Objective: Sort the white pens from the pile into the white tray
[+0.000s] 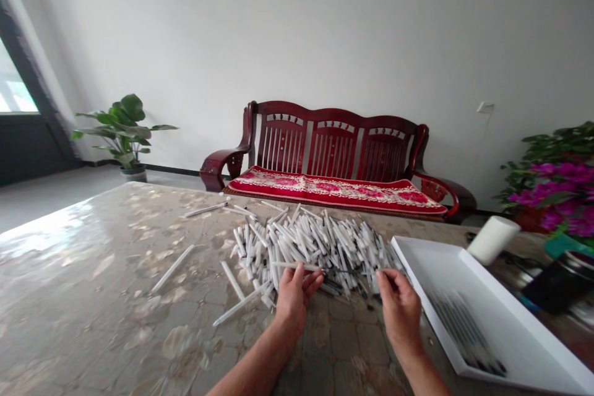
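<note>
My left hand [296,297] pinches a white pen barrel [290,265] level between thumb and fingers, its dark end pointing right. To the right, my right hand [403,306] is closed, thumb against the forefinger; whether something thin is between them is too small to make out. Just beyond both hands lies a large heap of white pen barrels [306,235] with dark parts among them. Several assembled-looking pens [464,328] lie side by side in a white tray [524,322], close to the right of my right hand.
Loose white barrels [172,268] lie left of the heap on the patterned tabletop [116,297]. Behind the tray stand a white roll [494,240] and a dark container [559,281], near purple flowers [557,192]. A red wooden bench [331,142] is beyond the table.
</note>
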`<control>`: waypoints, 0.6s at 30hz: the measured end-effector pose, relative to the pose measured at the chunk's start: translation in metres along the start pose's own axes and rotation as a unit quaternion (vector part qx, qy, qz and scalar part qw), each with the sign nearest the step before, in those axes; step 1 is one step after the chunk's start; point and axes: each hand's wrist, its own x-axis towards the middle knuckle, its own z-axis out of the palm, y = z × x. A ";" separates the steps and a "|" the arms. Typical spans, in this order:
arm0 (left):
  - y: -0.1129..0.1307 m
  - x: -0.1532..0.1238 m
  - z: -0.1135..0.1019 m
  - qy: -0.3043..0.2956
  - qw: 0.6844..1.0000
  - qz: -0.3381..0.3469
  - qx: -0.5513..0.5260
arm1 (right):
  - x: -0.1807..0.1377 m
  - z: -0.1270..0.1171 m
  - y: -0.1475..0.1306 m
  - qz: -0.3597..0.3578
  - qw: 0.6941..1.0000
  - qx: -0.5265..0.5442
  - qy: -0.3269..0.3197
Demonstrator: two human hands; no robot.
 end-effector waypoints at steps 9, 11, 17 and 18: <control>0.000 -0.008 0.006 -0.032 0.999 -0.027 0.011 | -0.010 0.006 0.006 0.018 0.998 0.008 -0.052; -0.002 -0.012 0.006 -0.055 0.997 -0.043 0.018 | -0.012 0.009 0.004 0.023 0.995 0.018 -0.099; -0.016 -0.025 0.003 -0.155 0.981 -0.102 0.062 | -0.013 0.020 0.000 0.133 0.937 0.103 -0.306; -0.017 -0.025 0.003 -0.160 0.979 -0.110 0.066 | -0.011 0.019 0.001 0.153 0.928 0.116 -0.319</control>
